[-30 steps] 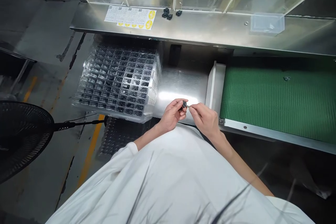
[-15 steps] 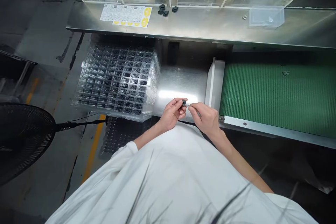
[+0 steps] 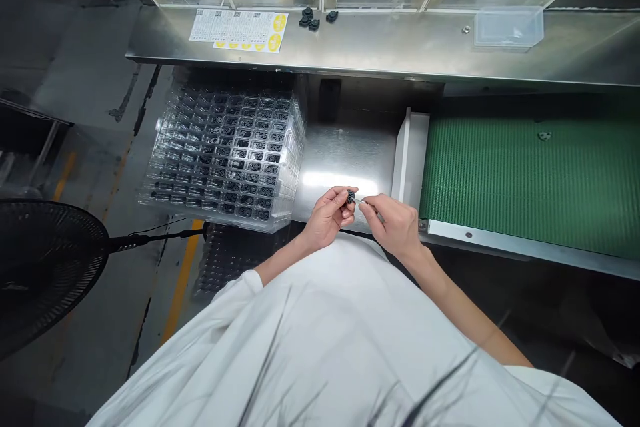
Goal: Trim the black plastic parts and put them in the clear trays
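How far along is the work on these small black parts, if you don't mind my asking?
Looks done: one black part lies on the green ribbed conveyor belt. In hand: the left hand pinches a small black moulded part, and the right hand brings a thin item to it. Left: the stacked clear plastic trays still hold many black parts.

Factory workstation: green conveyor belt (image 3: 520,173), stacked plastic trays (image 3: 223,153).
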`<action>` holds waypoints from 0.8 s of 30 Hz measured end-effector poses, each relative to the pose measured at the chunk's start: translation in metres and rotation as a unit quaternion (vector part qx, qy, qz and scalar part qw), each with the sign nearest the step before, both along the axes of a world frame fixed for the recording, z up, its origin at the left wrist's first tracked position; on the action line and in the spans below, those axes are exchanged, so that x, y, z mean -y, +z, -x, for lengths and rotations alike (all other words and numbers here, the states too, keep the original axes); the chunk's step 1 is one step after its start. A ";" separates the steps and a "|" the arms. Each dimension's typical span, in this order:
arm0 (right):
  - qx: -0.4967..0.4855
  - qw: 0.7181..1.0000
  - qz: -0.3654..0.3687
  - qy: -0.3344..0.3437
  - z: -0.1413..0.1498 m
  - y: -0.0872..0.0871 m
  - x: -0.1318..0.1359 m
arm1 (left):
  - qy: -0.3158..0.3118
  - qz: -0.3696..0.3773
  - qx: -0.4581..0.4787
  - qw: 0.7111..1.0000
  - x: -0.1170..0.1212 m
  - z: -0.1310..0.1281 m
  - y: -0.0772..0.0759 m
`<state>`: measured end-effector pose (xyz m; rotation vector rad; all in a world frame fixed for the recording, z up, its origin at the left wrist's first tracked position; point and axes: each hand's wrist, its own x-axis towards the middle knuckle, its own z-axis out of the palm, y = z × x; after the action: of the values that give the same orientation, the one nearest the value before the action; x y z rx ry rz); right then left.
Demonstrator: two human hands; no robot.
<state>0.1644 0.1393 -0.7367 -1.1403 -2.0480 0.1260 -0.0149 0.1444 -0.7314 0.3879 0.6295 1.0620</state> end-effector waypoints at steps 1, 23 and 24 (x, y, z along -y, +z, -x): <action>-0.003 1.000 0.001 -0.001 0.000 0.000 0.000 | 0.000 0.000 0.002 1.000 0.000 0.000 0.001; 0.003 1.000 -0.018 -0.001 0.004 0.003 -0.009 | 0.007 0.009 -0.009 1.000 -0.005 0.001 0.004; 0.003 1.000 -0.016 -0.003 0.004 0.003 -0.009 | 0.007 0.008 -0.007 1.000 -0.005 0.001 0.004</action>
<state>0.1603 0.1485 -0.7339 -1.1280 -2.0441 0.0864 -0.0162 0.1497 -0.7277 0.3777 0.6532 1.0676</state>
